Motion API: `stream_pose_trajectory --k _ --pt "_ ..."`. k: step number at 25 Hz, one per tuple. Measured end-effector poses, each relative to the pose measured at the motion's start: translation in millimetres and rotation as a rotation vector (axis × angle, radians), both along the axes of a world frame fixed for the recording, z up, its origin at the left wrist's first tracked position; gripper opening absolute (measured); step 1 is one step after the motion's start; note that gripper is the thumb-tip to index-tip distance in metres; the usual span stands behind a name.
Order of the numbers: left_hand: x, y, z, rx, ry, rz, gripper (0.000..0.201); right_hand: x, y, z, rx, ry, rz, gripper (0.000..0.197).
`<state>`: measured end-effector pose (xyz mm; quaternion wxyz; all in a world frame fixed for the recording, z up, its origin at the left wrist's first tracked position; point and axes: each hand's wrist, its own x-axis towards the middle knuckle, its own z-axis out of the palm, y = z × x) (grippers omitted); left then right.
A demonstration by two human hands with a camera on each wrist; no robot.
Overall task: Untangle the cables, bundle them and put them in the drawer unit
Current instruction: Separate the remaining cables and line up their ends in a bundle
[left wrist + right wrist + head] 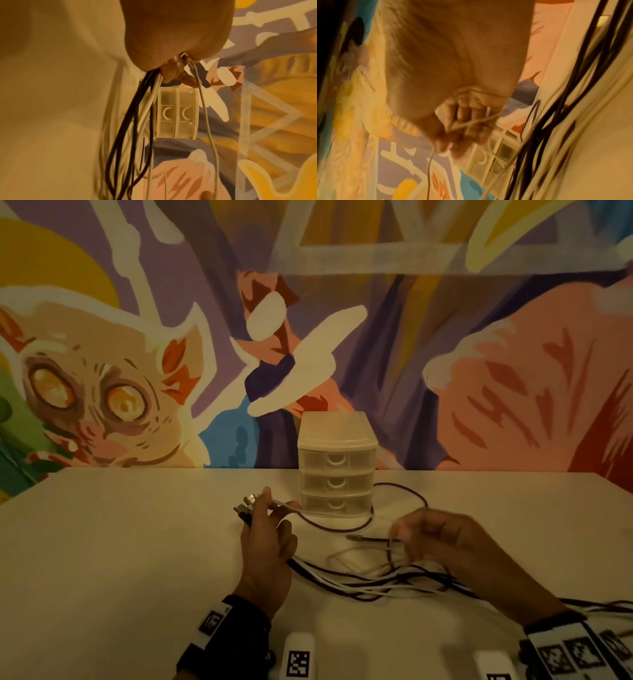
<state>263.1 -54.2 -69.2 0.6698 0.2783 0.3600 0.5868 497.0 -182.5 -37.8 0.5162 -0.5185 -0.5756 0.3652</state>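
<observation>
Several black and white cables run across the white table between my hands. My left hand grips their plug ends in a bunch, just left of the drawer unit; in the left wrist view the cables hang from its curled fingers. My right hand pinches a thin cable whose free end points left; the right wrist view, blurred, shows that cable crossing its fingers. The translucent three-drawer unit stands at the table's back with all drawers pushed in.
A dark cable loop lies around the right side of the drawer unit. A painted mural wall rises directly behind the table. White tagged blocks sit at the near edge between my wrists.
</observation>
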Motion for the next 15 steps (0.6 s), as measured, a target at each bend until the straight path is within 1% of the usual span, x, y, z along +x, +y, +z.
stream_pose_trajectory --k 1,2,3,5,6,7,9,10,11,12,13,15 --pt "1.1 -1.5 0.5 0.000 -0.002 -0.033 0.031 5.7 -0.3 -0.1 0.047 0.032 -0.050 0.022" --pt "1.9 -2.5 0.3 0.002 -0.012 -0.059 0.031 8.2 -1.0 1.7 0.058 0.006 -0.052 0.022" --pt "2.6 -3.3 -0.1 0.002 -0.024 -0.070 0.031 7.1 -2.3 2.8 0.022 -0.087 -0.008 0.019" --pt "0.6 -0.3 -1.8 -0.014 -0.061 -0.046 0.032 7.0 -6.1 1.4 -0.126 -0.444 0.085 0.014" --pt "-2.9 3.3 -2.6 -0.022 -0.067 -0.020 0.034 10.0 -7.6 1.3 -0.155 -0.563 0.056 0.016" --pt "-6.7 6.8 -3.8 -0.028 -0.065 0.005 0.036 14.1 -9.6 4.6 -0.129 -0.584 -0.044 0.018" --pt "-10.7 12.1 -4.9 -0.020 -0.052 0.034 0.039 24.2 -13.3 14.1 -0.011 -0.457 -0.246 0.021" --pt "-9.9 12.1 -4.1 -0.003 -0.044 0.036 0.042 27.3 -13.2 16.0 0.036 -0.349 -0.271 0.023" --pt "-7.0 10.9 -3.2 0.014 -0.035 0.032 0.044 26.9 -12.5 17.8 0.044 -0.256 -0.238 0.024" --pt "-3.9 9.5 -2.8 0.028 -0.027 0.019 0.045 22.5 -11.0 16.3 0.022 -0.201 -0.175 0.025" --pt "-1.2 6.8 -1.3 0.040 -0.017 -0.015 0.045 16.9 -9.2 12.2 -0.004 -0.178 -0.106 0.027" --pt "0.9 -0.2 2.0 0.085 0.021 -0.163 0.043 7.7 -5.9 5.2 -0.058 -0.203 -0.029 0.029"
